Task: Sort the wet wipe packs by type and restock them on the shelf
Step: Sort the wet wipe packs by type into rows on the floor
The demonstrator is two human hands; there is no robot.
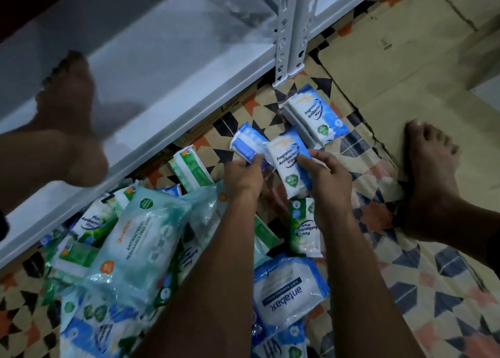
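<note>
Stage: sorting by type, judged under way; no pack visible on the shelf (167, 68) yet.
Left hand (242, 175): fingers curled round a blue-striped pack (247, 141), held above the floor, centre of view.
Right hand (322, 171): thumb and fingers pinching a white-and-blue "Fragrance Free Antibacterial" pack (288, 165), just right of the striped one, edges touching or overlapping.
Sorted pile (316, 117): matching white-and-blue packs stacked far right, near the shelf upright (290, 30), on the cardboard sheet (405, 68).
Unsorted heap (130, 249): green pine packs, large pale-teal pack, blue antabax pack (290, 290); near left and near centre, overlapping one another.
Feet: left foot (65, 119) resting on the shelf deck, far left; right foot (430, 174) on the cardboard, right.
Risk, mixing: similar blue-white printing on both held packs; low light; wrong pile likely if labels not read.
Risk, slip: glossy film wrap, light pinch on one edge; possible drop into the heap.
Risk, pile collapse: far-right stack leaning on edge; likely to topple if another pack is set down off-centre.
Risk, restocking: foot occupying shelf space; packs blocked or knocked.
</note>
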